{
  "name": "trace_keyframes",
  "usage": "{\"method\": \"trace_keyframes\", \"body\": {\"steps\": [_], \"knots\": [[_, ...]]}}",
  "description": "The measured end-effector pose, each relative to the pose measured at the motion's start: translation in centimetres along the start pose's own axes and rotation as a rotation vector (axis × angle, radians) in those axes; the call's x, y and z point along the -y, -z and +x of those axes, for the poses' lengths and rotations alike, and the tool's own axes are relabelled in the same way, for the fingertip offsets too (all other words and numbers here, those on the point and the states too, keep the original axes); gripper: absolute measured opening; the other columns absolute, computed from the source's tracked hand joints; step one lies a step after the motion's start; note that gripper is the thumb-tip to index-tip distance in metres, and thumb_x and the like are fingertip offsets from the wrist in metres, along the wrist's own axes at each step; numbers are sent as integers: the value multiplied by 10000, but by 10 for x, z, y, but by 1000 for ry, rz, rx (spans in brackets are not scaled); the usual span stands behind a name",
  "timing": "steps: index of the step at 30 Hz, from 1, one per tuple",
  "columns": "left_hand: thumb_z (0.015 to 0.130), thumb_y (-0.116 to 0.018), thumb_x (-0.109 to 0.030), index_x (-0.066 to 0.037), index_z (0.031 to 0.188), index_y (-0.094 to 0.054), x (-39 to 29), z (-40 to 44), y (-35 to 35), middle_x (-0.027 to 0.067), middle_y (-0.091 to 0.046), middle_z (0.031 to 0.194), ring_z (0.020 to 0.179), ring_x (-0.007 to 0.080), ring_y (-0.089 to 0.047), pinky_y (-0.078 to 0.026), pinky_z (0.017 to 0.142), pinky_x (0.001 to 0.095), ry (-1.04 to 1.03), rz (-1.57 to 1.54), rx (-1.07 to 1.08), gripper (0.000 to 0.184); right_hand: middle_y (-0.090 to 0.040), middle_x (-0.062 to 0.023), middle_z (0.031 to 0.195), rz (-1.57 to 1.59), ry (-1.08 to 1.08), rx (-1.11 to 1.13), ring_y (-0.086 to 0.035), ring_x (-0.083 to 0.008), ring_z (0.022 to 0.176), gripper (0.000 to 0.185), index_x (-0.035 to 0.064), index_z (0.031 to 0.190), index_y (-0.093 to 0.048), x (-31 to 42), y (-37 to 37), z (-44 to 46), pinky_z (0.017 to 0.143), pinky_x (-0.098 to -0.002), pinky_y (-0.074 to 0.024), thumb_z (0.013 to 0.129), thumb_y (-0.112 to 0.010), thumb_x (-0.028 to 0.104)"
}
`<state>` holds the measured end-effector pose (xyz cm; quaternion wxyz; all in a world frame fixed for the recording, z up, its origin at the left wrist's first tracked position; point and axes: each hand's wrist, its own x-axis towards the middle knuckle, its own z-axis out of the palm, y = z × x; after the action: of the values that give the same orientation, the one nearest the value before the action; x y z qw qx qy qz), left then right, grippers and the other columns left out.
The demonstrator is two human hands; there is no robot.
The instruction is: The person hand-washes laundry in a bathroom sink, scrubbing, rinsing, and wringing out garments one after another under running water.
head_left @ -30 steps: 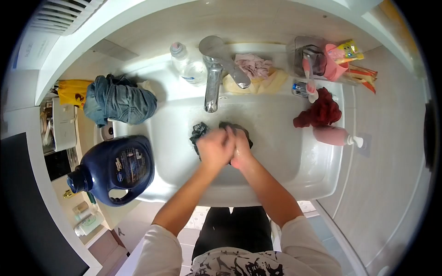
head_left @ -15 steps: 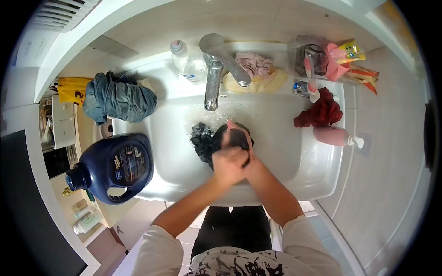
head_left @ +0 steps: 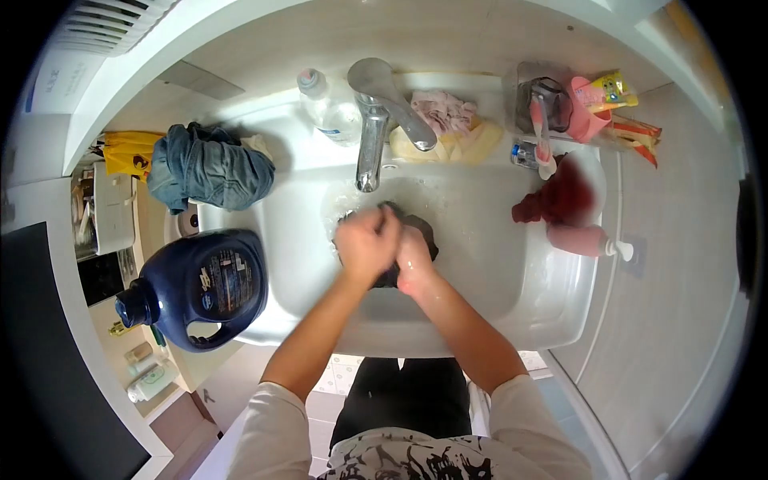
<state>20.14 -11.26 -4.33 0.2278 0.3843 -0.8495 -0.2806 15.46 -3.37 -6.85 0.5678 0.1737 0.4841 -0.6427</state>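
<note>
My left hand [head_left: 366, 242] is closed in a fist, slightly blurred, over a dark wet cloth [head_left: 424, 234] in the sink [head_left: 488, 272]. Pressed close beside it is my right hand [head_left: 413, 256], wet and also gripping the cloth; its fingertips are hidden. Dark fabric bulges out beyond both hands and below them. Just above the hands stands the chrome faucet [head_left: 370, 152], with splashing water and bubbles around its outlet.
A dark blue detergent jug [head_left: 220, 284] and a bundled blue-grey garment [head_left: 212, 170] sit on the left rim. Behind are a clear bottle [head_left: 330, 112] and a yellow cloth [head_left: 468, 142]. At right lie a red cloth [head_left: 564, 192] and a pink pump bottle [head_left: 578, 239].
My left hand has moved up and left, off my right wrist, and now covers the crumpled left part of the cloth. My right hand has turned, its fingers no longer stretched across the cloth.
</note>
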Motion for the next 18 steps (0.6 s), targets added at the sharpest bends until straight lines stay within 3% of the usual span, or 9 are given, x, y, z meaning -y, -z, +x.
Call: {"method": "trace_keyframes", "body": {"steps": [4,5,7,9,10,11,12,14,18], "knots": [[857,-705,-127,-23,600,-572,-15,-16,2,190,-579,617,521,373,-566,-427,504,448,-26,-48,27,307,-676,-25,933,200,-24,-22,-644,-150,813,225,98,969,-686,0,2,-2,714,-327,-521,1020,-560,277],[842,-713,-122,-30,590,-559,-30,-35,5,176,-572,604,510,365,-561,-437,501,451,-166,-124,66,309,-674,-27,930,455,12,356,-647,-160,822,210,116,981,-681,-15,22,26,731,-334,-529,1024,-558,280],[817,-725,-114,-41,578,-548,-39,-46,11,155,-569,590,496,353,-559,-452,497,458,-317,-159,125,306,-672,-32,926,821,-196,1208,-653,-180,840,181,151,1006,-671,-47,62,80,764,-348,-546,1033,-553,286],[799,-733,-108,-52,576,-554,-28,-39,11,142,-577,589,490,345,-564,-463,494,467,-352,-92,161,291,-671,-21,911,705,-72,740,-652,-169,804,168,145,1014,-680,-31,38,44,741,-340,-545,1022,-578,278],[820,-728,-115,-35,590,-564,-19,-24,7,165,-575,599,488,361,-557,-444,480,456,-298,-88,78,293,-672,-12,892,577,18,182,-651,-154,769,169,133,1005,-687,-17,13,1,712,-329,-542,1011,-599,278],[831,-726,-121,-25,595,-558,-10,-4,7,177,-566,598,492,368,-556,-435,479,447,-117,-43,35,306,-676,-6,891,133,-25,-65,-645,-119,771,206,96,1011,-684,3,-5,-7,703,-317,-529,992,-624,292],[842,-725,-127,-14,600,-552,-4,10,6,188,-557,598,496,376,-554,-426,478,438,63,0,-15,318,-683,-14,922,198,-55,79,-643,-108,794,254,56,1034,-675,2,-2,-4,710,-323,-530,969,-646,300],[852,-720,-128,-3,602,-537,-8,0,3,198,-538,591,497,385,-547,-416,477,430,22,-19,-58,334,-679,-22,869,199,-65,53,-625,-108,718,235,87,954,-668,0,1,3,621,-308,-504,994,-630,315],[855,-707,-120,-14,600,-552,-46,-47,8,163,-549,578,500,357,-559,-439,477,426,-304,-160,81,317,-613,-13,799,530,-1,530,-561,-124,665,230,131,870,-616,-13,38,24,571,-296,-440,1023,-590,301]]}}
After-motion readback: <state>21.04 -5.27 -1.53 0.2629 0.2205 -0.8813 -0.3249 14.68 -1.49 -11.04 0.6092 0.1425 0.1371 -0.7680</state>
